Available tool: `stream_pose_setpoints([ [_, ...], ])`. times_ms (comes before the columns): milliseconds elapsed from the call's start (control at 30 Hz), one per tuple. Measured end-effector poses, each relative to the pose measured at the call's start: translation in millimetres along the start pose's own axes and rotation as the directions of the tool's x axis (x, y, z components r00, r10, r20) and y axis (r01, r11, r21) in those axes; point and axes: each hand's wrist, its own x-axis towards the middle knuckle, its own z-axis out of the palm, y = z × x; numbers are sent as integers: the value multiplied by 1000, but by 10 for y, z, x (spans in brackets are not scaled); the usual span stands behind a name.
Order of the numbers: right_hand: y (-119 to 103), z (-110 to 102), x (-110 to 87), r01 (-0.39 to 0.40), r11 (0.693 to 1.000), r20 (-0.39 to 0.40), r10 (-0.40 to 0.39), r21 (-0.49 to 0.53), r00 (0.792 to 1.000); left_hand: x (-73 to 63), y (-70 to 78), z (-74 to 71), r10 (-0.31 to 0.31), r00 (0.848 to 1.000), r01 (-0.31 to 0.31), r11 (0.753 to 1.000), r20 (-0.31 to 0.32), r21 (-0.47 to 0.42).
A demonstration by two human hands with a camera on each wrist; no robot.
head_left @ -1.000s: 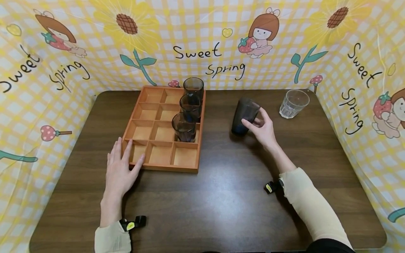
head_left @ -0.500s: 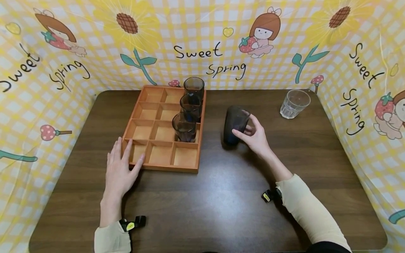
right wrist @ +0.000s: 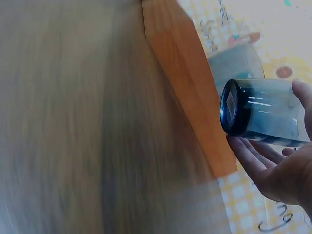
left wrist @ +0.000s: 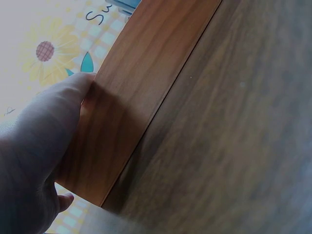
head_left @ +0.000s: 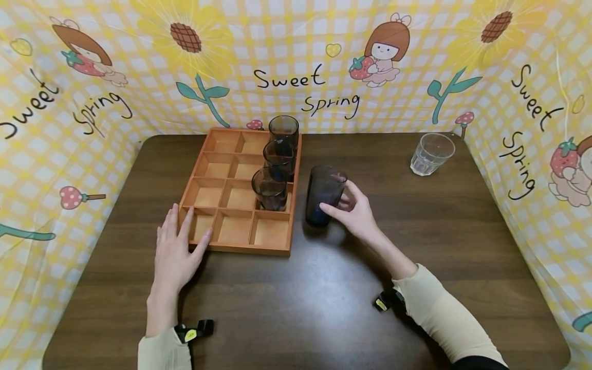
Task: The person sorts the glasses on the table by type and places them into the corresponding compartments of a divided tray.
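Note:
My right hand (head_left: 356, 213) holds a dark tinted drinking glass (head_left: 321, 192) between thumb and fingers, just right of a wooden compartment box (head_left: 259, 251). In the right wrist view, the glass (right wrist: 268, 107) shows its base with a small label, apart from the box wall (right wrist: 190, 92). Three similar dark glasses stand in the box's right column: a rear one (head_left: 283, 128), a middle one (head_left: 279, 156) and a front one (head_left: 269, 192). My left hand (head_left: 173, 252) rests on the box's near left corner, fingers fairly straight along its side, the thumb (left wrist: 73, 92) at the front wall.
A clear glass (head_left: 432, 154) stands at the back right of the brown table (head_left: 462, 246). Behind and on both sides hangs a yellow checked cloth (head_left: 287, 31). The box's other compartments hold no glasses.
My right hand has carried the dark glass leftward and nearer to me, close to the box's right side. The left hand, the box and the other glasses have stayed in place.

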Motion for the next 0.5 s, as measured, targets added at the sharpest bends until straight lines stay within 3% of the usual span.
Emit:
stream_pose_setpoints([
  [500, -41, 581, -70, 65, 992, 47, -70, 106, 996, -9, 27, -24, -9, 1000, 9, 1000, 8, -6],
])
